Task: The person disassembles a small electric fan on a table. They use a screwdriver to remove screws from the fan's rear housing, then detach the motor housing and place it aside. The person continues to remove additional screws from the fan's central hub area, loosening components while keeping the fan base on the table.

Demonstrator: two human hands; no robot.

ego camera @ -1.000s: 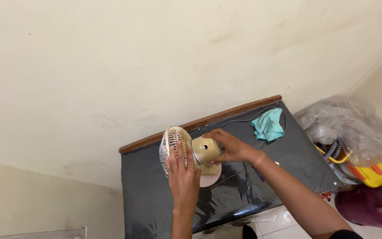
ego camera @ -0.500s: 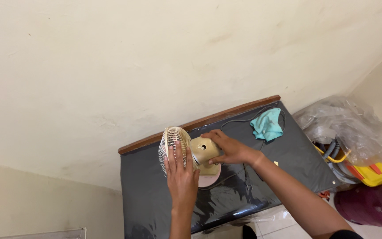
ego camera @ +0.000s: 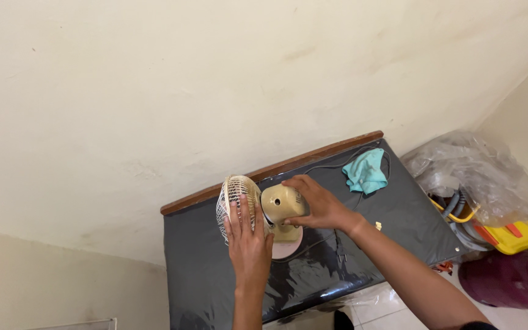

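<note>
Near the middle of the dark tabletop [ego camera: 392, 226], the left hand [ego camera: 249, 244] is lying flat with spread fingers against the small fan's wire cage [ego camera: 234, 201] while the right hand [ego camera: 319, 205] is gripping its beige motor housing [ego camera: 281, 203], a hold best kept even so the pink base [ego camera: 288, 247] stays seated.

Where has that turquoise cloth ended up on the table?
The crumpled turquoise cloth lies at the far right corner of the black-covered table, by the dark cord, beyond the right hand.
</note>
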